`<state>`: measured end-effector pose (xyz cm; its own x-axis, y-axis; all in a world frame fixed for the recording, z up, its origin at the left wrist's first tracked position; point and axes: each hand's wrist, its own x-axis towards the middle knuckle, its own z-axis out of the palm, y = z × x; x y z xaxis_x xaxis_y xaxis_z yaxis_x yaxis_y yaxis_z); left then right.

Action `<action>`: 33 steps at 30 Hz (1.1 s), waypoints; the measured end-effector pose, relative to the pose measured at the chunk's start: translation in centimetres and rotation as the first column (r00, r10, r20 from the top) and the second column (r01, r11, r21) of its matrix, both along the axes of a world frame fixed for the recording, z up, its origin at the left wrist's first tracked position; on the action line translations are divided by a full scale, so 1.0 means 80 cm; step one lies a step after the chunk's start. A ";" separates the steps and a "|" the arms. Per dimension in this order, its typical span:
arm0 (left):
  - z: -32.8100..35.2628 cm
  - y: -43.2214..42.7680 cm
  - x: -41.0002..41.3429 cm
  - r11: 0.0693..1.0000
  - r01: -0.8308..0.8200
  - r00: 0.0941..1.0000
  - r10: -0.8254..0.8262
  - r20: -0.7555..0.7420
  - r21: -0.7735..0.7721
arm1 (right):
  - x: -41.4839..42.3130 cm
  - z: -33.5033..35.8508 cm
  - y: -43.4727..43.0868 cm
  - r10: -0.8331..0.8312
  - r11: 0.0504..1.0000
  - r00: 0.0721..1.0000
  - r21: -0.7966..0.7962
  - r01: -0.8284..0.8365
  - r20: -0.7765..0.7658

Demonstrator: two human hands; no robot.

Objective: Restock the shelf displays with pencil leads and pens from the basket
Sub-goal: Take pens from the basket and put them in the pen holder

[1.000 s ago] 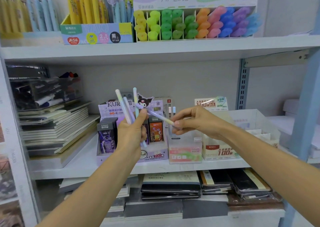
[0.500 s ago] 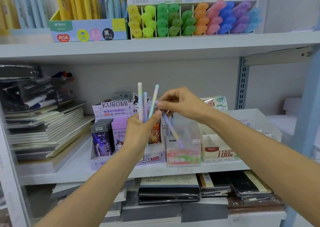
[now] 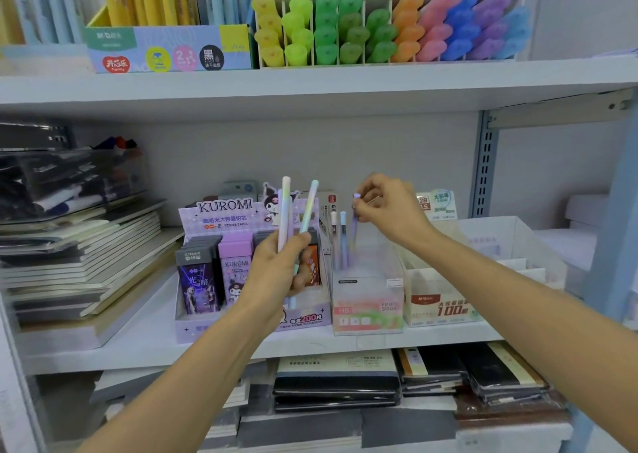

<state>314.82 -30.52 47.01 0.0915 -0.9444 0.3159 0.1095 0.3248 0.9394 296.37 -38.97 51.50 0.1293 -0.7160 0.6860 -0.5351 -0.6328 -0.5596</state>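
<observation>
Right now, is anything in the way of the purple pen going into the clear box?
Nothing visible. The right hand pinches the purple pen upright at the open top of the clear box, beside two pens standing inside.

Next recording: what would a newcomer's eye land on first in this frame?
The rainbow row of highlighters on the upper shelf stands out most. Below it, the left hand grips a bunch of pastel pens in front of the purple Kuromi display, while the right hand pinches a purple pen upright in the clear box beside it.

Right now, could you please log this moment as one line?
left hand: grips pen bunch | right hand: pinches top of pen standing in clear box
</observation>
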 end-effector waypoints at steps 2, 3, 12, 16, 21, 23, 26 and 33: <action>-0.002 0.002 0.004 1.000 -0.015 1.000 0.015 0.009 -0.005 | 0.004 -0.004 -0.001 -0.028 0.999 0.998 -0.020 0.026 -0.063; -0.002 0.003 0.007 1.000 -0.020 1.000 0.020 0.004 -0.003 | 0.003 -0.004 -0.003 -0.030 0.999 0.997 -0.017 0.029 -0.076; -0.004 0.002 0.019 1.000 -0.010 0.999 0.010 -0.035 0.016 | -0.007 0.002 -0.005 0.071 0.992 0.997 0.103 -0.066 -0.043; -0.005 0.005 0.020 1.000 0.001 0.999 0.000 -0.041 0.018 | 0.001 0.000 -0.007 0.009 0.999 0.998 0.038 -0.006 -0.069; -0.003 0.011 0.022 1.000 -0.004 1.000 0.005 -0.030 0.030 | 0.006 -0.004 -0.007 -0.077 0.996 0.980 0.040 0.086 -0.181; -0.002 0.014 0.022 0.999 -0.011 1.000 0.012 -0.022 0.035 | 0.002 0.005 -0.006 -0.074 0.993 0.965 0.074 0.096 -0.251; 0.000 0.019 0.022 0.999 -0.005 1.000 0.006 -0.017 0.038 | -0.004 0.012 0.002 -0.091 0.986 0.932 0.101 0.134 -0.351; 0.005 0.030 0.020 0.998 0.013 1.000 -0.014 0.020 0.060 | 0.001 0.026 0.050 0.485 0.834 0.861 0.217 -0.508 0.150</action>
<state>316.38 -28.11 47.42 0.0726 -0.9627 0.2605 0.0937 0.2667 0.9592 296.42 -34.99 53.54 0.4609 -0.7149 0.5258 -0.1285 -0.6400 -0.7575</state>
